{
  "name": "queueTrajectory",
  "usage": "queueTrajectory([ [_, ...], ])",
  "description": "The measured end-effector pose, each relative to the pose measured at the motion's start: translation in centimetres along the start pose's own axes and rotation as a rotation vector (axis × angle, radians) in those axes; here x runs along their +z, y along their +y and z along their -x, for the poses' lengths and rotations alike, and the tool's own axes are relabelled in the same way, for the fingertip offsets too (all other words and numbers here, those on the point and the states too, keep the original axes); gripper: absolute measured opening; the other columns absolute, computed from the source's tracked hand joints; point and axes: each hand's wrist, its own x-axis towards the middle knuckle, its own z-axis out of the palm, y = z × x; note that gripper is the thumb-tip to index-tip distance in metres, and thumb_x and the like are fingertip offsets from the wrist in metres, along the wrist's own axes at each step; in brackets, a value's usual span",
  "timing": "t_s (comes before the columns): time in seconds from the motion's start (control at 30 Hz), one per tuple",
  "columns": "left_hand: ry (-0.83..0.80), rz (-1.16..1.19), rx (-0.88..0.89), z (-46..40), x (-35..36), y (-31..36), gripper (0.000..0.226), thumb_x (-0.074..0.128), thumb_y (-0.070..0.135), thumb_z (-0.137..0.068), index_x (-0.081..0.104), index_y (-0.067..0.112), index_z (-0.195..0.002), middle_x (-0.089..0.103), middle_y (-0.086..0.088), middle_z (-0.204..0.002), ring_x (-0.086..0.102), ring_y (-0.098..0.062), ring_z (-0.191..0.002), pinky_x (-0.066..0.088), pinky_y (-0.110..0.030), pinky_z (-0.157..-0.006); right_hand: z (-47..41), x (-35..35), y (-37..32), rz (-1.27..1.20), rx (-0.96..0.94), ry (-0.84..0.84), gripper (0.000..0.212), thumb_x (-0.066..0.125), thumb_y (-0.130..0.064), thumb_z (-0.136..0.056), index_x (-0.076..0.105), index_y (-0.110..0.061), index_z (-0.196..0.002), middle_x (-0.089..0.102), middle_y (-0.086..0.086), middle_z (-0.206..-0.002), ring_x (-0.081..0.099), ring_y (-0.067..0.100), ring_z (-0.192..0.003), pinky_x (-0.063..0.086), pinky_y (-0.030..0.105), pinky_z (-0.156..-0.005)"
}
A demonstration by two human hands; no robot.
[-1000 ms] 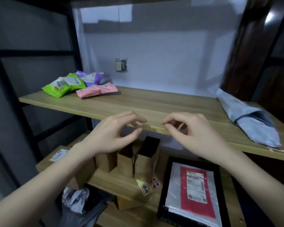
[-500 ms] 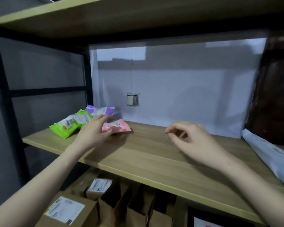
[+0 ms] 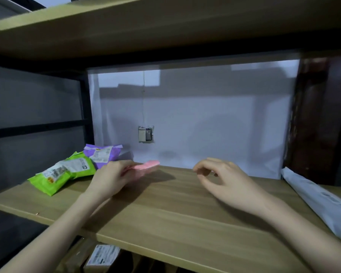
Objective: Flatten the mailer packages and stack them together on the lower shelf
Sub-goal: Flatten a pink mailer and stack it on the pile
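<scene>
1. Mailer packages sit in a small cluster off to the outer side of my left hand (image 3: 111, 179): a green mailer (image 3: 64, 172) lying nearest the shelf edge, a purple mailer (image 3: 102, 155) tucked behind it against the white backing sheet (image 3: 205, 115).
2. Left hand grips the pink mailer (image 3: 146, 166), fingers curled round its near end; the far end sticks out past the fingertips and looks raised just off the wooden shelf (image 3: 165, 209). I judge that grip is there to draw it out of the cluster for flattening.
3. Right hand (image 3: 224, 183) hovers over the bare board, well apart from the pink mailer, fingers loosely curled and holding nothing. It looks poised to take the other end, though that is my reading only.
4. Beyond my right hand, at the far end of the board, lies a long grey mailer (image 3: 319, 200), flat-ish and untouched.
5. Below my left wrist, under the shelf edge, I can make out a brown box (image 3: 103, 258) with a white label on the lower level. What else is down there is hidden from me.
6. Nothing is stacked on the lower shelf that I can confirm, so the job looks early: four mailers up here, one in hand.
</scene>
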Motion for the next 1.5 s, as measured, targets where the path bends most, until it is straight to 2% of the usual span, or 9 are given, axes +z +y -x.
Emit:
queueTrajectory([
  [0.17,-0.140,0.352,0.236,0.3,-1.8,8.0,0.028,0.044,0.041,-0.088,0.066,0.027,-0.098,0.070,0.007,-0.085,0.061,-0.007,-0.079,0.048,-0.030,-0.075,0.4,-0.9,0.2,-0.158,0.153,-0.039,0.068,0.061,-0.052,-0.080,0.032,-0.033,-0.139,0.042,-0.022,-0.124,0.037,-0.008,-0.120,0.027,0.013,-0.097],
  [0.33,-0.236,0.508,0.309,0.8,-2.3,13.6,0.023,0.048,0.037,-0.095,0.065,0.027,-0.107,0.070,0.004,-0.091,0.061,-0.012,-0.084,0.044,-0.029,-0.076,0.7,-2.6,1.6,-0.348,0.216,0.106,0.035,0.065,-0.052,-0.070,0.068,-0.025,-0.093,0.070,0.013,-0.087,0.059,0.015,-0.075,0.050,0.046,-0.075],
  [0.57,-0.346,0.655,0.172,1.2,-1.0,14.4,0.038,0.074,0.055,-0.061,0.068,0.028,-0.086,0.068,0.004,-0.078,0.061,-0.014,-0.070,0.045,-0.025,-0.068,2.9,-5.4,4.6,-0.278,0.314,0.271,0.025,0.070,-0.025,-0.081,0.067,0.001,-0.083,0.064,0.029,-0.084,0.045,0.016,-0.064,0.035,0.031,-0.059],
  [0.73,-0.128,0.568,0.144,0.2,-0.3,15.6,0.009,0.077,0.029,-0.076,0.071,0.028,-0.069,0.068,0.007,-0.066,0.053,-0.004,-0.060,0.044,-0.028,-0.066,4.2,-6.6,5.8,-0.115,0.312,0.278,0.017,0.069,-0.021,-0.082,0.063,-0.008,-0.073,0.062,0.015,-0.067,0.046,0.019,-0.064,0.034,0.033,-0.059],
  [0.9,-0.039,0.380,0.235,0.7,0.9,16.3,0.023,0.061,0.057,-0.072,0.065,0.036,-0.079,0.064,0.025,-0.087,0.062,0.000,-0.077,0.053,-0.037,-0.071,5.8,-7.3,6.6,-0.003,0.328,0.126,0.021,0.074,-0.018,-0.075,0.060,-0.013,-0.061,0.057,-0.002,-0.063,0.056,0.021,-0.070,0.041,0.031,-0.066],
  [1.07,-0.150,0.327,0.388,2.0,1.3,16.5,0.025,0.061,0.061,-0.064,0.065,0.037,-0.073,0.059,0.028,-0.100,0.057,0.003,-0.096,0.049,-0.037,-0.082,7.8,-7.6,7.0,0.053,0.350,-0.190,0.007,0.074,-0.013,-0.075,0.071,-0.019,-0.075,0.066,-0.010,-0.081,0.061,0.006,-0.080,0.040,0.009,-0.070],
  [1.23,-0.398,0.293,0.446,3.5,0.8,16.5,0.033,0.066,0.065,-0.064,0.066,0.032,-0.062,0.061,0.027,-0.105,0.052,0.005,-0.104,0.043,-0.027,-0.091,9.2,-8.4,7.0,0.178,0.318,-0.513,0.056,0.041,0.009,-0.072,0.070,-0.031,-0.097,0.063,-0.009,-0.112,0.055,0.009,-0.111,0.043,0.028,-0.098],
  [1.4,-0.125,0.439,0.240,2.7,1.2,18.6,0.025,0.048,0.035,-0.094,0.069,0.024,-0.090,0.069,0.014,-0.100,0.061,-0.003,-0.096,0.042,-0.022,-0.084,8.3,-7.3,5.8,0.036,0.323,-0.117,0.046,0.034,0.004,-0.090,0.062,-0.021,-0.117,0.057,-0.003,-0.128,0.050,0.011,-0.121,0.034,0.025,-0.105],
  [1.5,-0.241,0.343,0.193,2.0,3.3,20.4,0.033,0.035,0.022,-0.100,0.056,0.016,-0.125,0.058,0.000,-0.131,0.052,-0.014,-0.119,0.033,-0.019,-0.093,7.2,-3.6,5.4,0.088,0.248,-0.194,0.036,0.032,-0.014,-0.099,0.047,-0.011,-0.132,0.046,0.007,-0.137,0.038,0.022,-0.130,0.024,0.026,-0.103],
])
